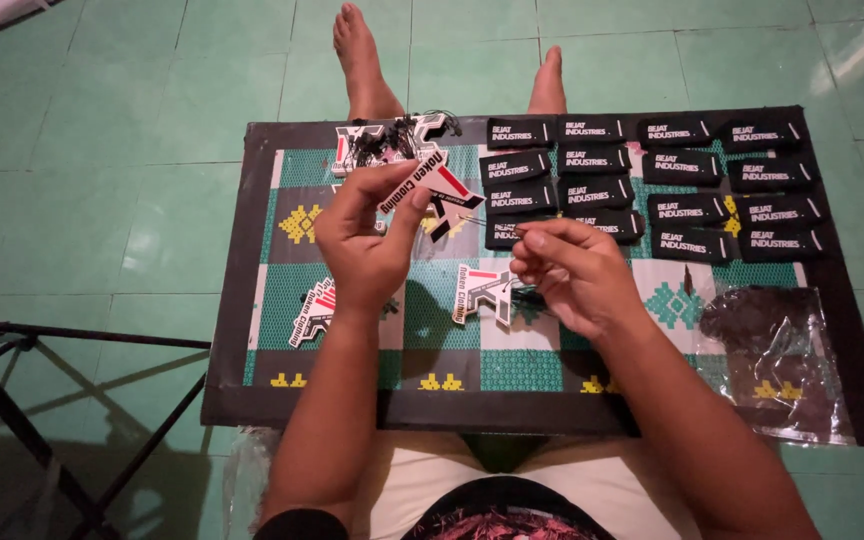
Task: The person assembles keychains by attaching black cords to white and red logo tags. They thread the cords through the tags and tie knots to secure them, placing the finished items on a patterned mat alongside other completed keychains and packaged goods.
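The person sits on the green tiled floor (pixel 152 150) with a patterned board (pixel 252 300) across the lap, and both hands are raised just above its middle. The left hand (pixel 367 250) has a white, red and black die-cut tag (pixel 430 185) clamped between thumb and forefinger; the tag's long axis runs slantwise, from low near the thumb up and away toward the far right, so its free end points at the other hand. The right hand (pixel 572 275) is just beside it, to the right and a little lower, its fingertips (pixel 524 235) pinched together on something very fine, apparently a thin black loop or pin (pixel 482 222), too slight to make out properly; it reaches leftward toward the tag's lower edge, and the gap between the two is small. So the tag lies left and slightly farther off from the right fingers, with the right hand the one closing in. On the board beneath, two more tags of the same kind lie flat, one under the left wrist (pixel 314 312) and one between the hands (pixel 479 292), and a tangle of black strings on further tags (pixel 392 140) sits at the far edge. Rows of black woven labels (pixel 652 180) fill the far right side, and a crumpled clear plastic bag (pixel 777 345) lies at the near right corner
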